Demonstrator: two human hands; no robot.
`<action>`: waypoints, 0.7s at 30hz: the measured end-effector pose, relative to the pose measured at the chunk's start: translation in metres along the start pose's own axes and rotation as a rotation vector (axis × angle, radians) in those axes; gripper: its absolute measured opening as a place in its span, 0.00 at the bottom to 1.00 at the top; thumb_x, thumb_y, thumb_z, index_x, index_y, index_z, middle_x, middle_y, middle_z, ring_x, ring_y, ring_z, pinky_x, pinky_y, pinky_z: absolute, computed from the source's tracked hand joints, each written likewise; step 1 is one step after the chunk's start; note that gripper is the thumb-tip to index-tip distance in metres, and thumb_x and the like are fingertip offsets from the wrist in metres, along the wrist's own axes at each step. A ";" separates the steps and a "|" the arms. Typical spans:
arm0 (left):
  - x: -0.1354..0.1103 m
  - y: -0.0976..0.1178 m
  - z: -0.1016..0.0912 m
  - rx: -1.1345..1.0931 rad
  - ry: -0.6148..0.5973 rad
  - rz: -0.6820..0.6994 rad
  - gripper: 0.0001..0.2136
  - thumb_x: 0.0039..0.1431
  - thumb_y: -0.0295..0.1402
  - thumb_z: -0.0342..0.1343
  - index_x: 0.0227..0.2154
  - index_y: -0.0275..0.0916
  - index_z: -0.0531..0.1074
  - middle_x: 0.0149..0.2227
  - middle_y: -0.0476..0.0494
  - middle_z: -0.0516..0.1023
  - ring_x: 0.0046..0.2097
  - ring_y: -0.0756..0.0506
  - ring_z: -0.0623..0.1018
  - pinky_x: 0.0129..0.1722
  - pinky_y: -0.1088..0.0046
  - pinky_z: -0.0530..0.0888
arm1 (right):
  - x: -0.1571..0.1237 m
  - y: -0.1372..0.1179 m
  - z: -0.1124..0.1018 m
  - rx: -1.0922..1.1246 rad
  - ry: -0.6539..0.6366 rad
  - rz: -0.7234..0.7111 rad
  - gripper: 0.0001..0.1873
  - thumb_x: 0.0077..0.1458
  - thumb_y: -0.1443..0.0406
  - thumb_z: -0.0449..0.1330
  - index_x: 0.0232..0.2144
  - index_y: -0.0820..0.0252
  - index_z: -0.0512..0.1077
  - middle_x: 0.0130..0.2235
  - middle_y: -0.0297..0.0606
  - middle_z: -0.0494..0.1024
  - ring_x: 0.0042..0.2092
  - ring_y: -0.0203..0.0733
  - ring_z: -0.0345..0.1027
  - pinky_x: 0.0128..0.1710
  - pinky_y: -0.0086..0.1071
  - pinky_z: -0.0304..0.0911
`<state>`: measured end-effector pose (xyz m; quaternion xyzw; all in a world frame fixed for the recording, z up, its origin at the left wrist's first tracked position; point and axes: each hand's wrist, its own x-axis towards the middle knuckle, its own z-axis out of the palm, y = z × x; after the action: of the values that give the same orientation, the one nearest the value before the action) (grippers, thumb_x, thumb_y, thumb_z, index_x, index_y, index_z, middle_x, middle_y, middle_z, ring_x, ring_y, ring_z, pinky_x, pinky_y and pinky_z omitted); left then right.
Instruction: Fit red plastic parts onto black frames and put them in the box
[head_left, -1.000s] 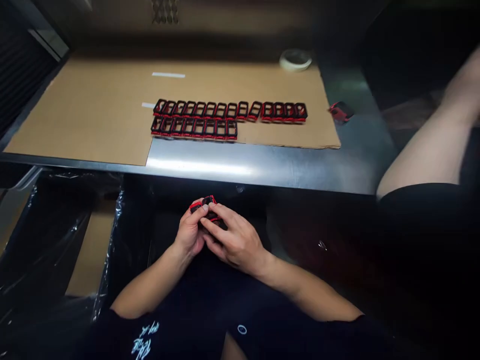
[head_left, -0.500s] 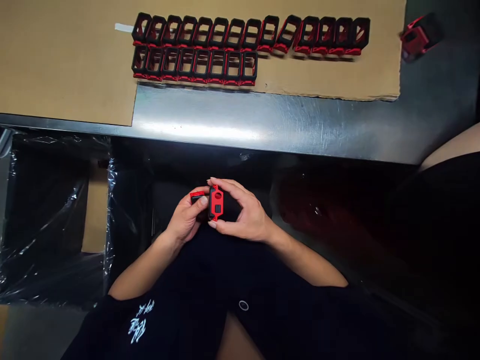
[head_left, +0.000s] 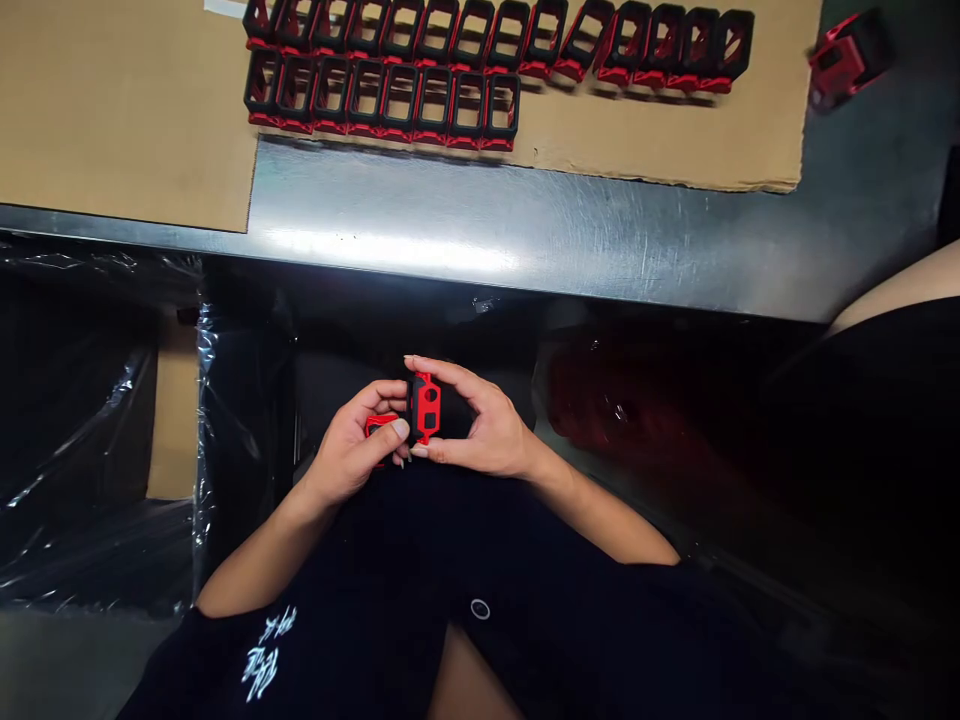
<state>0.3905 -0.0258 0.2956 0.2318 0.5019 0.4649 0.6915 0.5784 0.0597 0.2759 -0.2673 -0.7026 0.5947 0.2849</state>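
Apparently checking frame (head_left: pixel 426 407) clamped in right hand (head_left: pixel 491 425), red piece (head_left: pixel 380 421) clamped in left hand (head_left: pixel 352 437), off near edge of table (head_left: pixel 525 230); likely needs steadiness next.

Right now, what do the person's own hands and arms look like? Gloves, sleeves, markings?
Left hand and right hand: no gloves, watch or cables visible. Forearms uncovered. Dark short sleeves end near the elbows. Dark shirt has white lettering on the wearer's left and a small pale circle in front.
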 end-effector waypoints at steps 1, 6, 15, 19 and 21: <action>-0.001 0.000 0.000 0.017 -0.005 0.007 0.19 0.58 0.40 0.67 0.50 0.41 0.73 0.37 0.49 0.77 0.26 0.54 0.77 0.26 0.79 0.77 | 0.000 0.000 0.000 0.006 -0.002 -0.002 0.45 0.49 0.62 0.75 0.67 0.48 0.65 0.65 0.44 0.72 0.65 0.52 0.68 0.66 0.47 0.63; -0.003 -0.002 -0.003 0.022 -0.036 0.019 0.18 0.60 0.39 0.66 0.50 0.41 0.73 0.36 0.49 0.76 0.27 0.54 0.76 0.27 0.80 0.76 | -0.001 0.002 0.001 0.029 0.003 -0.008 0.45 0.48 0.60 0.76 0.66 0.50 0.66 0.63 0.45 0.75 0.63 0.51 0.71 0.64 0.46 0.66; -0.003 -0.002 -0.002 0.274 0.073 0.045 0.23 0.54 0.39 0.70 0.51 0.38 0.74 0.41 0.43 0.82 0.38 0.47 0.81 0.38 0.76 0.78 | 0.000 0.004 0.005 -0.207 0.068 -0.270 0.43 0.54 0.64 0.71 0.68 0.52 0.61 0.63 0.50 0.74 0.66 0.53 0.66 0.64 0.52 0.65; -0.003 0.002 0.003 0.368 0.138 0.105 0.23 0.52 0.40 0.71 0.50 0.38 0.76 0.42 0.41 0.83 0.43 0.44 0.83 0.45 0.69 0.80 | -0.002 -0.001 -0.003 -0.184 0.090 -0.233 0.42 0.51 0.59 0.73 0.65 0.56 0.65 0.61 0.53 0.74 0.63 0.56 0.68 0.61 0.53 0.68; -0.004 0.001 0.003 0.412 0.145 0.139 0.23 0.53 0.40 0.71 0.50 0.38 0.76 0.42 0.41 0.83 0.43 0.43 0.83 0.45 0.67 0.80 | -0.005 -0.004 -0.009 -0.062 0.105 -0.122 0.32 0.53 0.56 0.70 0.58 0.57 0.72 0.53 0.49 0.78 0.53 0.53 0.75 0.51 0.47 0.74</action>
<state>0.3921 -0.0278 0.2994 0.3682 0.6174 0.4147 0.5579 0.5877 0.0619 0.2810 -0.2635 -0.7198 0.5394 0.3484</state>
